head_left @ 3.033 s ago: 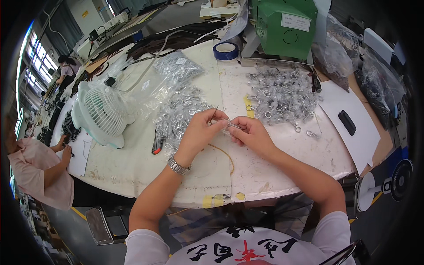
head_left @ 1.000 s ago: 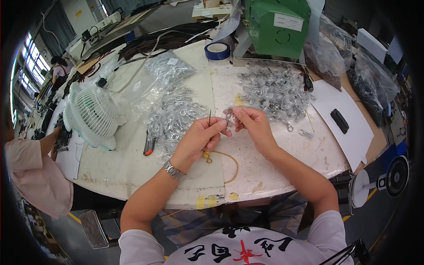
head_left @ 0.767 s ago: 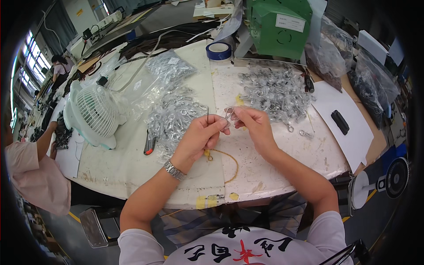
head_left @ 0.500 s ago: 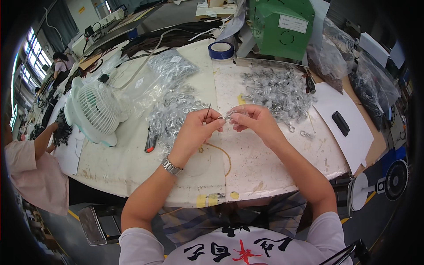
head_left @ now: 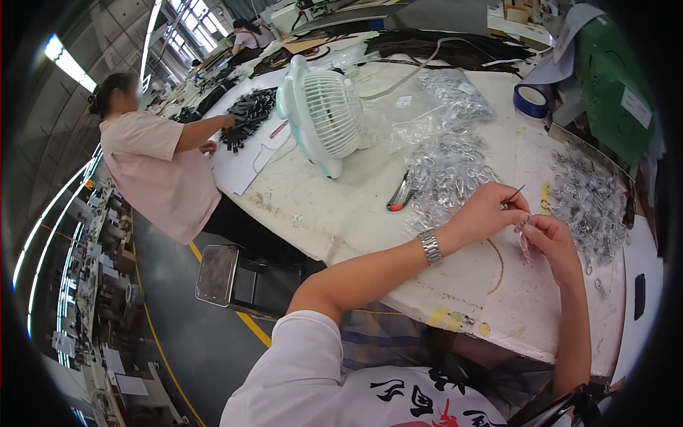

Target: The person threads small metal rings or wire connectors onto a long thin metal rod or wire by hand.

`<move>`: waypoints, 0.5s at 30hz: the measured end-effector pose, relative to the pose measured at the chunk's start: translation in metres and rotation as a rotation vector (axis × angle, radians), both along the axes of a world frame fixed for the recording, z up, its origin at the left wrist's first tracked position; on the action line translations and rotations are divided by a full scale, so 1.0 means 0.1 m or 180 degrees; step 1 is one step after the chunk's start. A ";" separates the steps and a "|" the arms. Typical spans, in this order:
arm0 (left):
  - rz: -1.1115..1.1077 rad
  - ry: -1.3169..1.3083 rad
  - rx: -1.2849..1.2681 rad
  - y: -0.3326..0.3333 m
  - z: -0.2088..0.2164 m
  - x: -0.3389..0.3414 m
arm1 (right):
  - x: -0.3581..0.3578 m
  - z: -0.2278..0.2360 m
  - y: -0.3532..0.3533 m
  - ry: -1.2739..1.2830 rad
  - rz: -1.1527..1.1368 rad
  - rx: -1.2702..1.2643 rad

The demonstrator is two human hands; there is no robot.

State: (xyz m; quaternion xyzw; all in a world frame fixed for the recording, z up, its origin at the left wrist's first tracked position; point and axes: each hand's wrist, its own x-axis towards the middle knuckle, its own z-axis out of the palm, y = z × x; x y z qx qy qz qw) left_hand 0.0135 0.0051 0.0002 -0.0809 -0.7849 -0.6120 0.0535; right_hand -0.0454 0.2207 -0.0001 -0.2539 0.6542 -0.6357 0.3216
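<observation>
Since the earlier frames the head has swung left, so both hands now sit far right in the head view. Left hand point(head_left: 489, 211) is pinched shut on a thin dark needle-like tool point(head_left: 515, 193). Touching it, the right hand point(head_left: 551, 239) pinches a small clear packet point(head_left: 524, 240) hanging below its fingers. Just beyond the left hand lies a heap of clear packets point(head_left: 447, 178) on the bench point(head_left: 334, 206); a white fan point(head_left: 324, 114) stands farther off.

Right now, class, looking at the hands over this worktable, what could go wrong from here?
The left hand pinches a thin pointed tool close to the right hand, so a slip might prick a finger. The small clear part could drop among the heaped clear pieces and be lost.
</observation>
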 end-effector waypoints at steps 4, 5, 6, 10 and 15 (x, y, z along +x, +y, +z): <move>0.0121 0.0173 0.0402 -0.03 -0.03 -0.04 | 0.03 0.03 -0.03 0.0050 0.0032 0.0090; 0.0169 0.0144 0.0516 -0.03 -0.03 -0.03 | 0.03 0.02 -0.04 0.0041 0.0054 0.0078; 0.0187 0.0137 0.0511 -0.05 -0.02 -0.01 | 0.03 0.01 -0.06 0.0074 0.0007 0.0074; 0.0261 -0.0113 0.0184 -0.05 0.06 0.03 | 0.07 -0.01 -0.09 0.0240 -0.0239 -0.0136; 0.0236 0.0206 -0.0042 -0.04 -0.01 0.01 | 0.05 -0.03 -0.11 0.0225 -0.0120 -0.0027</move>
